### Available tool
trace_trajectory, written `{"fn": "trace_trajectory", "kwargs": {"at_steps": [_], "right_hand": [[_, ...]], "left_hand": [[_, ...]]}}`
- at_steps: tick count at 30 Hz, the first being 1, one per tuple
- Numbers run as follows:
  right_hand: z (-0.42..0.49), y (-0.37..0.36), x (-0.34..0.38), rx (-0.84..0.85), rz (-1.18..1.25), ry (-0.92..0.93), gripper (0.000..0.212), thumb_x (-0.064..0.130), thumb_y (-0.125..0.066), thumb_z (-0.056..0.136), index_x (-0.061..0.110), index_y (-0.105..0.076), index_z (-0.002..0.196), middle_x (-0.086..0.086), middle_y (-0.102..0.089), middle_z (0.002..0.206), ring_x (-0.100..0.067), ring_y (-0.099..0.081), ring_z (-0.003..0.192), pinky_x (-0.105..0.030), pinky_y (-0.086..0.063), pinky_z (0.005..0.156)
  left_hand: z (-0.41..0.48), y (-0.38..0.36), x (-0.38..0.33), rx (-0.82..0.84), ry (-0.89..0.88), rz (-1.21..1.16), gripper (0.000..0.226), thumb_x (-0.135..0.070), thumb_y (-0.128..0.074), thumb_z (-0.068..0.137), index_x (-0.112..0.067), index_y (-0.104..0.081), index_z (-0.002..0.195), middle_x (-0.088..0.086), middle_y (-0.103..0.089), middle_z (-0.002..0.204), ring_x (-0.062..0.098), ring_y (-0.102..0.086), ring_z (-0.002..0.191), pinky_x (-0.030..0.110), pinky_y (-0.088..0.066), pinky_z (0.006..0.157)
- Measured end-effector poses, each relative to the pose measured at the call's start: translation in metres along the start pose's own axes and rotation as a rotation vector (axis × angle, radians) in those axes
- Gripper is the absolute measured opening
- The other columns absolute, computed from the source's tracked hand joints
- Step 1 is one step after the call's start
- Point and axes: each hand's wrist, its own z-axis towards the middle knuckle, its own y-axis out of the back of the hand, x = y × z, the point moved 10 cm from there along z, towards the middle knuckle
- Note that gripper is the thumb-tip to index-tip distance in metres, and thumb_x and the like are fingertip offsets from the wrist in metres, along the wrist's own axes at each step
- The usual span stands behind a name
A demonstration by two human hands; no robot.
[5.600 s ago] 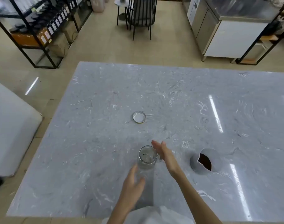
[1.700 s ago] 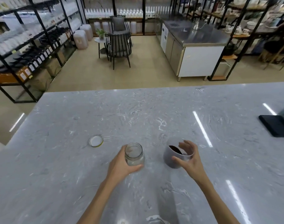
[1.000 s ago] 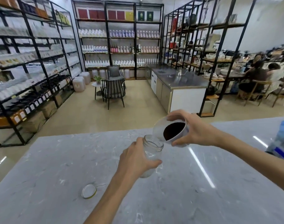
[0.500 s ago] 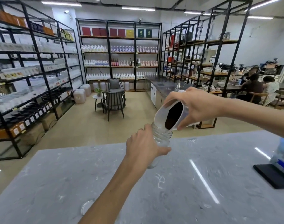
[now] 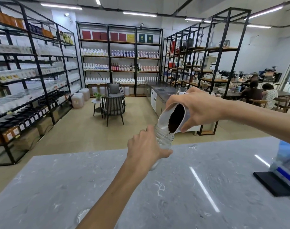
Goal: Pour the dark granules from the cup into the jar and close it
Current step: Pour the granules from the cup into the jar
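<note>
Jar [image 5: 164,138] is clamped in left hand [image 5: 145,149], mouth tilted right; cup [image 5: 174,119], gripped by right hand [image 5: 197,109], is tipped spout-down just above it, granules [image 5: 175,119] at lip.

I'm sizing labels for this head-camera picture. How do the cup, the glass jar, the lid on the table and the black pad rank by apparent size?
1. Black pad, though it lies nearer the camera.
2. Cup and glass jar: alike, both partly covered by hands, so unranked.
3. Lid, partly hidden behind the forearm.
</note>
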Motion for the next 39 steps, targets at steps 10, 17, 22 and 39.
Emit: {"fn": "trace_trajectory", "kwargs": {"at_steps": [10,17,22,39], "right_hand": [[0.008,0.003,0.006,0.007,-0.093,0.034,0.074,0.047,-0.087,0.065,0.036,-0.044,0.124,0.032,-0.051,0.109,0.002,-0.047,0.098,-0.031,-0.022,0.09],[0.012,0.011,0.009,0.014,-0.123,0.03,0.075,0.045,-0.087,0.065,0.036,-0.043,0.124,0.031,-0.049,0.109,-0.004,-0.051,0.106,-0.039,-0.026,0.1],[0.013,0.015,0.013,-0.006,-0.163,0.048,0.075,0.045,-0.087,0.065,0.035,-0.043,0.124,0.029,-0.054,0.111,-0.006,-0.052,0.104,-0.038,-0.026,0.096],[0.018,0.024,0.033,-0.111,-0.395,0.153,0.077,0.043,-0.089,0.058,0.03,-0.046,0.121,0.012,-0.072,0.105,-0.019,-0.066,0.098,-0.047,-0.033,0.094]], "left_hand": [[0.003,-0.001,0.001,0.027,0.027,-0.031,0.078,-0.072,-0.075,0.072,-0.019,-0.047,0.123,0.003,-0.066,0.112,0.026,-0.056,0.091,0.032,-0.033,0.072],[0.003,0.006,0.001,0.025,0.038,-0.074,0.076,-0.072,-0.074,0.072,-0.018,-0.047,0.119,0.003,-0.065,0.111,0.025,-0.051,0.087,0.033,-0.035,0.072],[0.003,0.01,0.001,0.004,0.041,-0.09,0.077,-0.072,-0.075,0.072,-0.018,-0.048,0.121,0.004,-0.066,0.112,0.028,-0.063,0.102,0.033,-0.035,0.072],[0.008,0.007,0.003,0.013,0.081,-0.192,0.075,-0.071,-0.075,0.073,-0.015,-0.048,0.116,0.003,-0.063,0.102,0.023,-0.045,0.083,0.033,-0.037,0.07]]}}
